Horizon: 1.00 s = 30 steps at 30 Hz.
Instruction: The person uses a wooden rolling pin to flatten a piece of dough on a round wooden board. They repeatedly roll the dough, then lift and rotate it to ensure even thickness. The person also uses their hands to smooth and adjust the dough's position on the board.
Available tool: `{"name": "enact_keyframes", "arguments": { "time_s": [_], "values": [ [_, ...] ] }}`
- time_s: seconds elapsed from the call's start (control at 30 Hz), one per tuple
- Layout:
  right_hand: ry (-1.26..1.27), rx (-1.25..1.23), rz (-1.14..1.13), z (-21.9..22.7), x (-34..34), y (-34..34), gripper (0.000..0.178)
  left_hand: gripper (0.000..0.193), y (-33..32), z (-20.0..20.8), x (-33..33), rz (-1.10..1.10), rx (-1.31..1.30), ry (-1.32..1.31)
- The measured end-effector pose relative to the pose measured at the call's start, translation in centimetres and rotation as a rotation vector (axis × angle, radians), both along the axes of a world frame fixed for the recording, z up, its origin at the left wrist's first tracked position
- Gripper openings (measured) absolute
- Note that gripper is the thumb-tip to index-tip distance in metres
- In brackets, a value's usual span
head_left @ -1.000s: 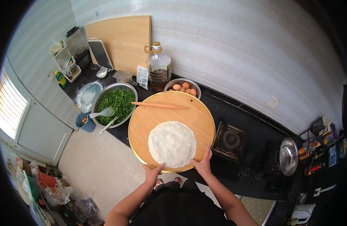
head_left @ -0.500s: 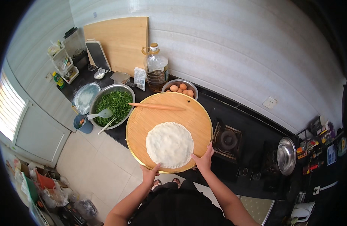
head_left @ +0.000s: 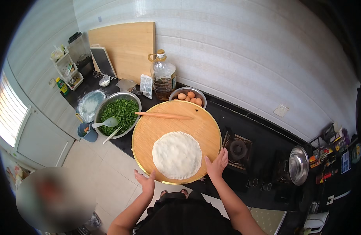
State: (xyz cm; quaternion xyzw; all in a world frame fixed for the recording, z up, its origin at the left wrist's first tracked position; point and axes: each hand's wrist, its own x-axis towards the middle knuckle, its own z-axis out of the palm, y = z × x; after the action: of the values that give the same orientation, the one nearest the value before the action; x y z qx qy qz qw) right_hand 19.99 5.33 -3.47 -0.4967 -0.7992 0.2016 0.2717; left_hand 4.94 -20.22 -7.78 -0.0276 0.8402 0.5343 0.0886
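Observation:
A round wooden board (head_left: pixel 149 133) with a yellow rim lies across the counter's front edge, partly overhanging the floor. On it rests a flat white round of filled dough (head_left: pixel 177 155) with a crimped edge. Behind the dough lies a tapered wooden rolling pin (head_left: pixel 164 115). My left hand (head_left: pixel 146 182) is open at the board's near left rim, fingers spread and thumb close to the edge. Along the near right rim, my right hand (head_left: pixel 217 162) is open too, its fingers stretched out and its thumb by the board's edge beside the dough.
Left of the board stands a metal bowl of chopped greens (head_left: pixel 121 109) with a spatula (head_left: pixel 109 122) and chopsticks. Behind are a bowl of eggs (head_left: pixel 190 96) and an oil jug (head_left: pixel 163 76). A gas burner (head_left: pixel 238 149) and metal pan (head_left: pixel 298 164) are at right. The lower left is blurred.
Both hands have loosened from the board's rim and their fingers have opened. The dough and rolling pin keep their places on the board. The whole view has shifted slightly.

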Motion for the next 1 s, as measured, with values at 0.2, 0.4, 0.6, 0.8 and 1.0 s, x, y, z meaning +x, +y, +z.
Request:
{"name": "enact_keyframes", "arguments": {
  "time_s": [0.2,0.4,0.6,0.8,1.0],
  "values": [
    [-0.059,-0.074,0.041,0.0,-1.0,0.7,0.083,0.065,1.0,4.1,-2.3,-0.223,0.011,0.187],
    [0.081,-0.153,0.334,-1.1,-4.5,4.0,0.047,0.028,4.8,3.3,-8.4,-0.393,0.156,0.131],
    [0.025,-0.36,0.615,0.4,-11.8,6.4,0.026,0.023,10.9,2.5,-13.3,-0.587,-0.057,0.286],
    [-0.077,-0.334,0.672,0.6,-16.7,6.7,0.017,0.019,14.0,5.3,-13.9,-0.6,-0.165,0.148],
    [-0.213,-0.367,0.739,1.6,-18.2,7.0,0.018,0.013,14.3,4.5,-14.5,-0.721,-0.178,0.29]
  ]
}}
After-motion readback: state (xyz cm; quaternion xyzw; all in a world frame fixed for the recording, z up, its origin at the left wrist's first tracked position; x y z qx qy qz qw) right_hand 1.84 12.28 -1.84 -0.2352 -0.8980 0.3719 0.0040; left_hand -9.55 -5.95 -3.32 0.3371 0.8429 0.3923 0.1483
